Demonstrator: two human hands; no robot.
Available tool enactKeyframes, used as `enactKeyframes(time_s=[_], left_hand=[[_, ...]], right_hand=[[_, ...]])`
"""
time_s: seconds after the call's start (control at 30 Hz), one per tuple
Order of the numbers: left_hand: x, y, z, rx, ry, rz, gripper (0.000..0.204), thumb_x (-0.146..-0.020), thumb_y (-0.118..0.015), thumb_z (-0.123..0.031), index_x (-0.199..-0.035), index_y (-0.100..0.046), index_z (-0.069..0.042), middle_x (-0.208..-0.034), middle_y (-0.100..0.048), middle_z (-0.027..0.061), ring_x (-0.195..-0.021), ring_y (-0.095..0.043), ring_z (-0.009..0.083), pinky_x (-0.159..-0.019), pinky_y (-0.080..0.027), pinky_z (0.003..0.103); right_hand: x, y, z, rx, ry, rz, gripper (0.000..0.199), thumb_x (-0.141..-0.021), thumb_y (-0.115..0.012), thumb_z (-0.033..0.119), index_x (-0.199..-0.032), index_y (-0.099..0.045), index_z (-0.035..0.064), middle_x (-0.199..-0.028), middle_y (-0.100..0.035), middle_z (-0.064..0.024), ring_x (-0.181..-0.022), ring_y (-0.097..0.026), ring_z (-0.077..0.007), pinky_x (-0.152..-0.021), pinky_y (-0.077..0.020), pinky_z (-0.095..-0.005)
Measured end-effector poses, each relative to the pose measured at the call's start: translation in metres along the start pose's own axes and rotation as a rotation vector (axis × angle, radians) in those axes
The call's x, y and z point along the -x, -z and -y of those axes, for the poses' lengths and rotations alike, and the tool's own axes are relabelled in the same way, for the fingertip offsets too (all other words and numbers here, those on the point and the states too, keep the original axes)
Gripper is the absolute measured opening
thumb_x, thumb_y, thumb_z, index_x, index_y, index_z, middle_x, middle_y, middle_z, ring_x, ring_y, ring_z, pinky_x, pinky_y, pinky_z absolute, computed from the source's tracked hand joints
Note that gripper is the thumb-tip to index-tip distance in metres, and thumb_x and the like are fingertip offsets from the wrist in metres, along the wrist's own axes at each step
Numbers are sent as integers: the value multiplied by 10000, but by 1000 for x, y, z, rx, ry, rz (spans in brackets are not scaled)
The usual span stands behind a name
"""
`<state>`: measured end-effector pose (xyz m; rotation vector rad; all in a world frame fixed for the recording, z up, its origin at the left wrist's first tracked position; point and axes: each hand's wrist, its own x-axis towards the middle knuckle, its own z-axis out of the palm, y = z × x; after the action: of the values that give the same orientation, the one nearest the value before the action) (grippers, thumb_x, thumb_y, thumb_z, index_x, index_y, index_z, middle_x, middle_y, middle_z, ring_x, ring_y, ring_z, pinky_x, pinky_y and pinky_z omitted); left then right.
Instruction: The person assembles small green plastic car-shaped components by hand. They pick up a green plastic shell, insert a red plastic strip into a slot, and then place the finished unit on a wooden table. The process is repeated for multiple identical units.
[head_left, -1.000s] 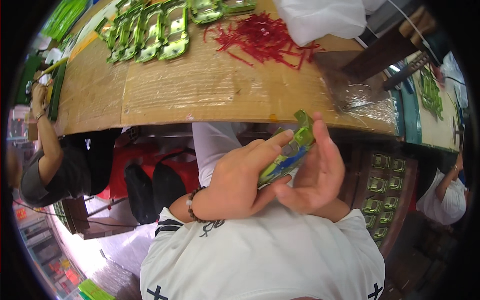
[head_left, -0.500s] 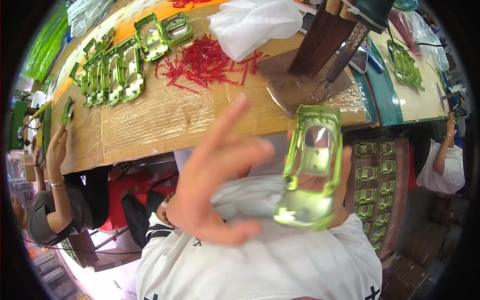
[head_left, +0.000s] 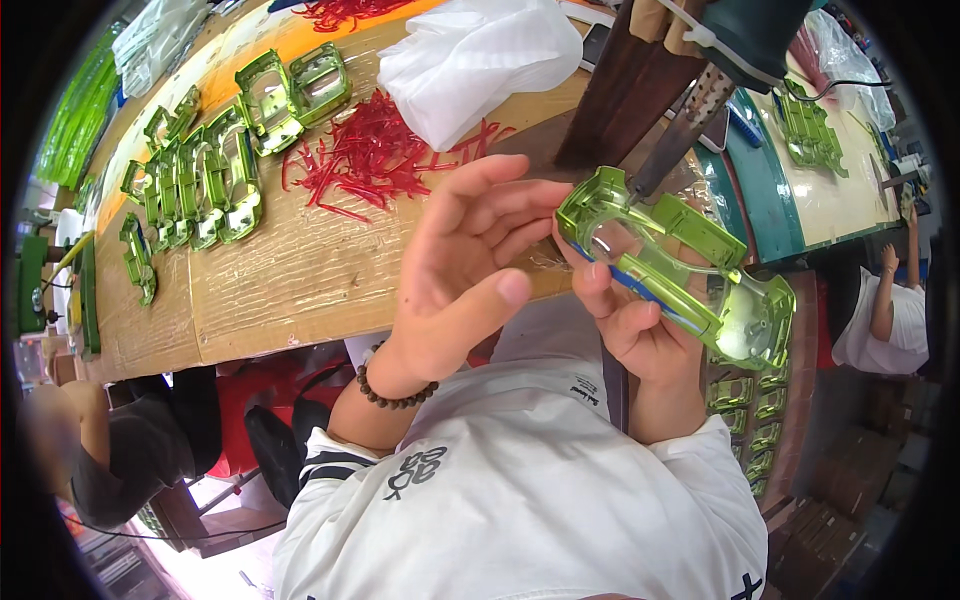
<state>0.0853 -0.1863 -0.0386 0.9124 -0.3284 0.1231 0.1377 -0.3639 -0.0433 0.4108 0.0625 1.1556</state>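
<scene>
My right hand [head_left: 630, 320] grips a shiny green toy car body [head_left: 665, 265], its hollow underside up, with a blue strip along its lower edge. The metal tip of a hanging power tool [head_left: 690, 110] touches the shell's upper end. My left hand [head_left: 470, 270] is spread, fingers apart, its fingertips resting at the shell's left corner; a dark bead bracelet [head_left: 395, 390] circles that wrist. The worktable [head_left: 290, 270] is covered in brown cardboard.
A row of green car bodies [head_left: 200, 180] stands at the table's far left, beside a heap of red plastic bits [head_left: 370, 155] and a white plastic bag [head_left: 480, 50]. More green shells fill a crate [head_left: 745, 400] at my right. Other people sit at left [head_left: 110, 450] and right [head_left: 885, 320].
The car body has been tilted from upright to lying across and brought up to the tool's tip. My left hand has come in from open air to touch its corner.
</scene>
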Motion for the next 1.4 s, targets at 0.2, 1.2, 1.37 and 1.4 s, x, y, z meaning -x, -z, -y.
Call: enactKeyframes(time_s=[0.2, 1.2, 1.37, 1.4], left_hand=[[2, -1, -1, -115, 24, 39, 671, -761, -563, -57, -1312, -185, 4, -1308, -358, 211, -1215, -361, 244, -1028, -236, 359], [5, -3, 1, -307, 23, 140, 928, -626, -691, -356, -1307, -206, 46, -1315, -336, 267, -1240, -345, 288, -1046, -190, 357], [4, -2, 3, -315, 34, 178, 942, -617, -695, -342, -1318, -194, 38, -1344, -308, 242, -1259, -318, 272, -1048, -174, 352], [4, -3, 3, -318, 35, 181, 943, -616, -696, -339, -1319, -193, 37, -1346, -305, 241, -1262, -314, 270, -1049, -171, 353]], right_hand=[[6, 5, 9, -16, 13, 39, 645, -883, -362, 483, -1356, -195, 78, -1385, -229, -160, -1241, -239, -434, -885, -452, -447], [10, -2, 11, 62, 15, 94, 781, -836, -486, 442, -1317, -158, -78, -1333, -240, -252, -1150, -295, -462, -750, -537, -409], [14, 1, 16, 56, 26, 104, 782, -824, -528, 397, -1314, -154, -84, -1338, -231, -253, -1143, -304, -463, -752, -536, -418], [14, 0, 16, 57, 28, 105, 781, -825, -529, 395, -1315, -154, -83, -1340, -229, -253, -1148, -299, -463, -756, -533, -421]])
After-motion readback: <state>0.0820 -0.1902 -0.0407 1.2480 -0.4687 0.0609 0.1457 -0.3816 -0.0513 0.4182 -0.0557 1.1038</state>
